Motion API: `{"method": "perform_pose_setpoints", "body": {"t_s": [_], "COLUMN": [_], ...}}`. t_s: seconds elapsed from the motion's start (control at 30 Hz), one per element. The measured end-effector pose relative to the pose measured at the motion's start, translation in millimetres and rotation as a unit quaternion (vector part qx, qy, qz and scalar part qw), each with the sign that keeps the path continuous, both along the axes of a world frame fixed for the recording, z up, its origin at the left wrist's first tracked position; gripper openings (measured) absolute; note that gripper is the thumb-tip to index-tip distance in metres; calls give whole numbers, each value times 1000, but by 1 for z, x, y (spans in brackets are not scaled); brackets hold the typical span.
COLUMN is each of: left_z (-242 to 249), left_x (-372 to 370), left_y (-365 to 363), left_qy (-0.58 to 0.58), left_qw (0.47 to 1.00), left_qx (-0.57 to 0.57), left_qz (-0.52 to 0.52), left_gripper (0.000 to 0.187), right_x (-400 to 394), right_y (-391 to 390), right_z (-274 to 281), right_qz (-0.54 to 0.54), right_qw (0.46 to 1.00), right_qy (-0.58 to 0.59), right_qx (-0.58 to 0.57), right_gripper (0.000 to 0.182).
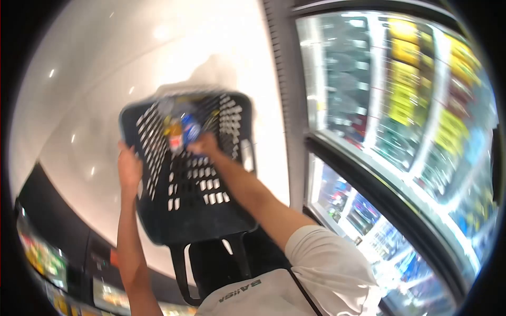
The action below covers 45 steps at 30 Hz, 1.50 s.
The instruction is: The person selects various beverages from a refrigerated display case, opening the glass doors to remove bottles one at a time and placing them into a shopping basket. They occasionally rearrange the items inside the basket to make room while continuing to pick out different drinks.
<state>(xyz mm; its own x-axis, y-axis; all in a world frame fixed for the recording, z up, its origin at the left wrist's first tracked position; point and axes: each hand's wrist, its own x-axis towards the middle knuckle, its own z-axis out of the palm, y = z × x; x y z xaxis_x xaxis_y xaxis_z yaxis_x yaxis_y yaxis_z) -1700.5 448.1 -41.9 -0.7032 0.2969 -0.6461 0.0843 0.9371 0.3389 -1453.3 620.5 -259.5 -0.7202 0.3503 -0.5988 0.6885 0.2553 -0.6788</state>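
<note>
A dark plastic shopping basket [184, 229] with slotted sides is tilted in front of my body. My left hand [129, 167] grips its left rim. Inside the basket, my right hand [204, 144] is closed round a blue package [190, 126], blurred by motion. Right beside that package stands a bottle [175, 138] with an orange-yellow upper part and a red and white label. A greyish, see-through item [169, 107] lies near the basket's far end, too blurred to name.
Glass-door coolers [363, 145] with rows of packaged goods line the right side. Pale glossy floor [79, 105] spreads beyond the basket. Lit shelves with goods [45, 258] stand at the lower left. The basket's handles [182, 274] hang near my shirt.
</note>
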Motion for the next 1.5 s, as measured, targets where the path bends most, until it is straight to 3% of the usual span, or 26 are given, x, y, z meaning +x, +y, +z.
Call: {"method": "perform_pose_setpoints", "body": {"t_s": [0.03,0.07,0.1,0.13,0.17,0.2,0.27,0.3,0.33,0.4,0.43,0.47,0.5,0.53,0.6,0.67,0.7,0.77,0.83,0.93,0.97,1.07,1.2,1.27,1.4,1.5], "left_z": [-1,-1,-27,-46,14,93,42,-4,-43,47,76,103,147,199,265,298,305,304,291,296,292,289,319,329,353,369], "left_x": [-1,-6,-5,-8,-12,-12,-4,14,31,55,70,86,106,126,155,194,205,214,217,208,202,177,151,142,121,91], "left_y": [0,-1,-27,-30,14,48,15,5,-3,25,31,38,41,36,12,-12,-25,-57,-87,-116,-126,-160,-206,-234,-263,-261], "left_qy": [-5,-5,-1,6,-76,-159,-152,26,223,310,170,21,-147,-313,-462,-578,-583,-611,-586,-521,-481,-380,-303,-299,-331,-367], "left_qw": [1000,1000,1000,999,997,983,984,998,971,936,956,939,894,811,740,659,651,636,652,685,704,734,729,721,711,717], "left_qx": [6,11,21,31,10,-17,51,52,11,135,238,335,381,405,391,394,392,355,354,373,385,437,468,470,470,473], "left_qz": [-2,-5,-20,-33,29,85,80,-10,-80,-101,-12,74,185,283,294,276,287,310,326,346,352,355,397,412,404,358], "left_gripper": [64,61,59,58,59,61,63,59,56,56,58,59,57,55,41,33,32,30,31,32,33,34,34,34,32,30], "right_x": [-24,-20,-18,-2,-14,-8,-9,-9,1,23,37,51,62,73,81,91,101,111,118,139,142,143,155,178,230,253], "right_y": [8,7,-3,-5,0,-13,-8,-8,-5,-10,-17,-22,-26,-34,-63,-85,-99,-123,-149,-187,-191,-192,-197,-206,-210,-243], "right_z": [75,113,128,158,235,265,361,408,445,507,528,545,560,575,596,609,589,600,614,566,582,599,608,599,580,595], "right_qz": [94,73,131,114,61,25,43,26,10,-32,-50,-67,-76,-86,-86,-57,-14,-10,0,-23,26,219,302,241,213,185], "right_qw": [981,985,974,984,983,990,990,992,993,994,995,996,995,995,994,994,993,997,1000,998,994,966,935,932,920,928], "right_qy": [-164,-158,-185,-135,-167,-141,-132,-121,-112,-92,-79,-65,-60,-56,-48,-39,-24,-30,-21,-14,-72,-117,-87,-36,-133,-186], "right_qx": [33,-22,7,-32,-43,18,-20,-28,-42,-56,-35,-13,2,14,39,80,111,68,15,56,76,76,167,268,301,264], "right_gripper": [69,74,80,80,78,60,67,70,73,76,74,73,73,73,72,72,74,78,89,99,107,105,75,65,27,19]}}
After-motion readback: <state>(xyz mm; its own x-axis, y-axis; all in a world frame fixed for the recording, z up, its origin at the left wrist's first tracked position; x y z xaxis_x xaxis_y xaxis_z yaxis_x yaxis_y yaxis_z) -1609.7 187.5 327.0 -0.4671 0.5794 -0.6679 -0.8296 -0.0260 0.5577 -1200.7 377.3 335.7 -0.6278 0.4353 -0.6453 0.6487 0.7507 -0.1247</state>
